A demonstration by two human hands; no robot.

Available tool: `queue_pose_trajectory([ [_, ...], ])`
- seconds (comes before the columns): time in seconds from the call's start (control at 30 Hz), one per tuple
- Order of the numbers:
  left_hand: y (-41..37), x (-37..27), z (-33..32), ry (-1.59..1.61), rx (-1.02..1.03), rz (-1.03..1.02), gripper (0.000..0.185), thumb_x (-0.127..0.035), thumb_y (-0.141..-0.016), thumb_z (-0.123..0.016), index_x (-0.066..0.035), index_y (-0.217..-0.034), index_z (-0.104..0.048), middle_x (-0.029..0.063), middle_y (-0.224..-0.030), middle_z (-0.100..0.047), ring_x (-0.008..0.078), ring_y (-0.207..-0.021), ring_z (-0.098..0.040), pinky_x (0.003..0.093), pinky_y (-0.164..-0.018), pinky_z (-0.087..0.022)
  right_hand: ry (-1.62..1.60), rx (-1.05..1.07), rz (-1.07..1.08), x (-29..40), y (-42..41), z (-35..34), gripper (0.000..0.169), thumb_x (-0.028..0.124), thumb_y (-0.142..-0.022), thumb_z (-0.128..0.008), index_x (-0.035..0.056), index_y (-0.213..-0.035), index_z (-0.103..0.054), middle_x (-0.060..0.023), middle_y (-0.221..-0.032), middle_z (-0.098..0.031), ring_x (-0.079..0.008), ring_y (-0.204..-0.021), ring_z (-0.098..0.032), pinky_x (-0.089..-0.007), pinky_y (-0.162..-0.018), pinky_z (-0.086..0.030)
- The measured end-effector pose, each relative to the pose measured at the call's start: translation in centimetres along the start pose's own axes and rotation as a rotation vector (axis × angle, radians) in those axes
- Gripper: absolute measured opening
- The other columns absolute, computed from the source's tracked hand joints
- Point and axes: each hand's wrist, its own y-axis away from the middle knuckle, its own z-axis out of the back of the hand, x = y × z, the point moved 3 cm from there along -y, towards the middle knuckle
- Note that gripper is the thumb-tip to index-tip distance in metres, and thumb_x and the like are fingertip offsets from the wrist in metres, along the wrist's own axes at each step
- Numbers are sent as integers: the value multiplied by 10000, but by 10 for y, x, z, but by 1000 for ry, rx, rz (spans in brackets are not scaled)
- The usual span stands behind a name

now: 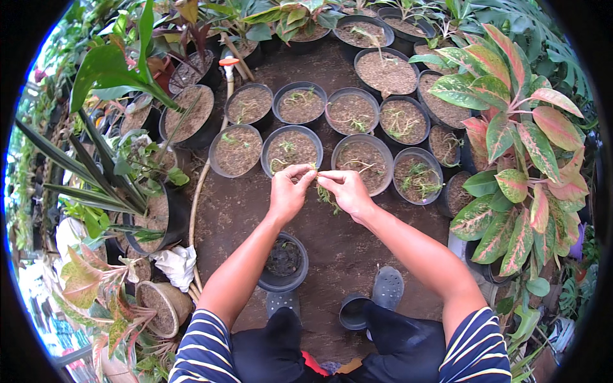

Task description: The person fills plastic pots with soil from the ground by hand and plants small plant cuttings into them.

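Note:
My left hand (293,187) and my right hand (344,189) meet fingertip to fingertip, pinching a small green plant cutting (327,197) between them. Its thin leafy stem hangs below my right fingers. Just beyond the hands stand two rows of round black plastic pots filled with brown soil, among them one pot (291,149) behind my left hand and another (362,162) behind my right. Short green cuttings lie or stand in them, and a fuller bunch (418,178) is in the pot at the right. Nearer my body is a pot with dark contents (283,261).
A hose (197,196) with an orange-handled valve (229,62) runs along the left. Potted foliage plants crowd both sides, including a pink-green aglaonema (522,143). An empty small pot (353,311) lies tipped by my right clog (388,287). A crumpled white bag (176,265) lies left.

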Motion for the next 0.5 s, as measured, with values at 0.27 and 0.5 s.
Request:
queue_pose_trajectory([
  [0.27, 3, 34, 34, 60, -97, 143, 324, -206, -898, -827, 21, -1123, -776, 67, -926, -742, 103, -766, -597, 299, -727, -523, 180, -8, 83, -15, -27, -36, 222, 118, -947, -729, 2, -1127, -790, -113, -974, -808, -118, -853, -723, -296, -762, -553],
  [0.5, 9, 52, 95, -340, -373, 64, 460, -157, -854, -805, -28, -1267, -651, 123, -1172, -631, 255, -1061, -600, 378, -943, -509, 737, 79, 556, 19, -80, -99, 209, 109, -887, -740, -5, -1052, -797, -192, -1003, -780, -336, -940, -755, -420, -876, -563],
])
